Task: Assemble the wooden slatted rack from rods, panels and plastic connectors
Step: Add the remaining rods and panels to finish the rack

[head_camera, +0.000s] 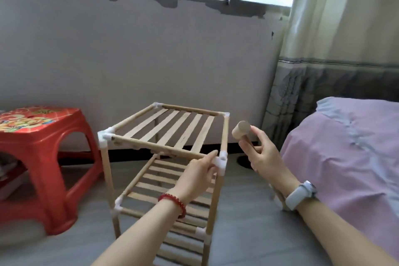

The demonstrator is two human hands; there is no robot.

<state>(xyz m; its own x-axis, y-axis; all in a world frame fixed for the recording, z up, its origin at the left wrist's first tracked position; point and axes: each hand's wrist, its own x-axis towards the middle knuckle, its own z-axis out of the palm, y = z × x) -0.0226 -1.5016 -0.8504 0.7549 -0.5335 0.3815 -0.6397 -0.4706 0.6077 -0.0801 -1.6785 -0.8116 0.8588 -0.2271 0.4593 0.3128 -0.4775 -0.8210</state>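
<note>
While two hands (197,170) (262,153) work, three slatted shelves (172,129) show.

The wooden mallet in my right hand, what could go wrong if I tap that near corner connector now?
Your left hand grips the rack right at the white corner connector, so a strike from the mallet could catch your fingers. Your right hand holds the mallet by its short handle, so a glancing blow might slip sideways. The rack stands on thin rods; a hard hit could tip it or loosen other joints.

Open floor (248,211) between rack (164,134) and bed (345,157); red stool (43,157) crowds the rack's left.
</note>
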